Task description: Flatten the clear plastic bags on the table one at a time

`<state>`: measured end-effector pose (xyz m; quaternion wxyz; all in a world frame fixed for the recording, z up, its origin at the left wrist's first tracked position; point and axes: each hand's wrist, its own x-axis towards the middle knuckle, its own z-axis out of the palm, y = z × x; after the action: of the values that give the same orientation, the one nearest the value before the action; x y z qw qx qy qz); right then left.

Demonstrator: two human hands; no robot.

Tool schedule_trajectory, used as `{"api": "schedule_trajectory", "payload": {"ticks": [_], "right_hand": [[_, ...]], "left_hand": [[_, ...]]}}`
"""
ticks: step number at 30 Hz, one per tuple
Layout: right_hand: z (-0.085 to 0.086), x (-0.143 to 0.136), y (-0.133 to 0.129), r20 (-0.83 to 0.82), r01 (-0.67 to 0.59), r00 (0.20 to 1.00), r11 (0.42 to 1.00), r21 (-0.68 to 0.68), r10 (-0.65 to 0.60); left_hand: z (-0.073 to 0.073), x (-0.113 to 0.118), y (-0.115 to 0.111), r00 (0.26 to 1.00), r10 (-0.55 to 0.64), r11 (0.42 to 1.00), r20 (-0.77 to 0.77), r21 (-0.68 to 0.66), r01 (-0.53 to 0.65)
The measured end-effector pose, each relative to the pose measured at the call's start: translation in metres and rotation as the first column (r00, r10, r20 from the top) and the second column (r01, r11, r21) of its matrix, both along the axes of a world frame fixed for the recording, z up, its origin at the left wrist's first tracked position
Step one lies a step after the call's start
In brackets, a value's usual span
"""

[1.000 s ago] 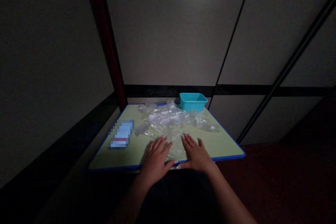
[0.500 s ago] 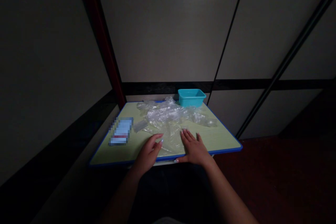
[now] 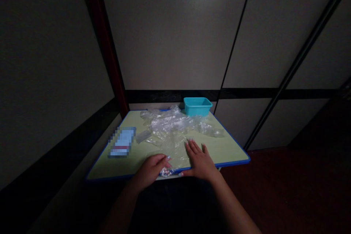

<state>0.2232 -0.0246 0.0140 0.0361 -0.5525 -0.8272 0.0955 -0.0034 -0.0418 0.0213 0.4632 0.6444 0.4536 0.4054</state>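
Observation:
A crumpled clear plastic bag [image 3: 174, 146] spreads over the near middle of the table and joins a loose heap of clear plastic behind it; I cannot tell how many pieces there are. My left hand [image 3: 150, 170] is closed at the front edge, thumb against fingers, with a shiny bunched part of the plastic bag under and beside the fingertips. To its right, my right hand [image 3: 202, 161] lies flat with fingers spread, pressing on the right side of the bag, its thumb reaching over the table's edge.
The pale green table [image 3: 230, 151] has a blue rim. At the back right stands a turquoise plastic basin [image 3: 197, 109]. A blurred-out phone-like thing [image 3: 123, 142] lies on the left, near a small grey translucent piece [image 3: 143, 136]. Wall panels rise behind the table.
My left hand has moved down and closed, drawing plastic to the table's front edge, where it now bunches. The right hand stays flat. The view has shifted slightly.

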Motion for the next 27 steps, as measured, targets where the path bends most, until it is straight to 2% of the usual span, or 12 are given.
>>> {"api": "schedule_trajectory", "payload": {"ticks": [4,6,8,10,12,14,16,17,19,22,25,27], "right_hand": [[0.0,0.002,-0.01,-0.014,-0.024,1.0,0.998,0.052,0.025],[-0.003,0.002,-0.014,-0.009,-0.037,0.999,0.998,0.053,0.037],[-0.008,0.002,-0.015,0.001,-0.026,1.0,0.998,0.06,0.026],[-0.014,0.001,-0.015,0.007,-0.008,1.0,0.997,0.076,0.008],[-0.018,0.0,-0.014,0.002,-0.006,1.0,0.997,0.081,0.006],[-0.02,0.001,-0.014,-0.002,0.01,1.0,0.997,0.07,-0.01],[-0.02,0.001,-0.015,0.001,0.045,0.999,0.997,0.065,-0.045],[-0.02,0.001,-0.016,0.006,0.062,0.998,0.996,0.068,-0.062],[-0.018,0.001,-0.017,0.018,0.058,0.998,0.995,0.075,-0.059],[-0.016,0.002,-0.017,0.041,0.011,0.999,0.997,0.07,-0.014],[-0.013,0.0,-0.016,0.077,-0.004,0.997,0.998,0.063,-0.001],[-0.01,-0.001,-0.016,0.1,-0.003,0.995,0.998,0.058,-0.003]], "left_hand": [[0.005,-0.002,-0.001,0.998,-0.048,0.997,0.027,-0.051,0.049],[0.011,0.004,0.001,1.0,0.025,0.998,-0.007,0.056,-0.024],[0.019,0.018,0.004,0.994,0.106,0.971,-0.038,0.22,-0.095],[0.024,0.042,0.009,1.0,0.0,0.962,-0.006,0.273,0.002],[0.024,0.07,0.016,0.976,-0.211,0.937,-0.055,0.274,0.218],[0.018,0.097,0.026,0.93,-0.341,0.899,-0.138,0.243,0.365],[0.009,0.116,0.039,0.906,-0.387,0.888,-0.17,0.198,0.416],[0.004,0.121,0.046,0.915,-0.366,0.899,-0.17,0.188,0.395],[-0.007,0.122,0.058,0.942,-0.305,0.927,-0.138,0.185,0.327],[-0.021,0.107,0.069,0.975,-0.206,0.951,-0.082,0.219,0.219],[-0.028,0.086,0.071,0.983,-0.128,0.955,-0.131,0.252,0.158],[-0.028,0.076,0.069,0.97,-0.113,0.951,-0.214,0.261,0.168]]}}
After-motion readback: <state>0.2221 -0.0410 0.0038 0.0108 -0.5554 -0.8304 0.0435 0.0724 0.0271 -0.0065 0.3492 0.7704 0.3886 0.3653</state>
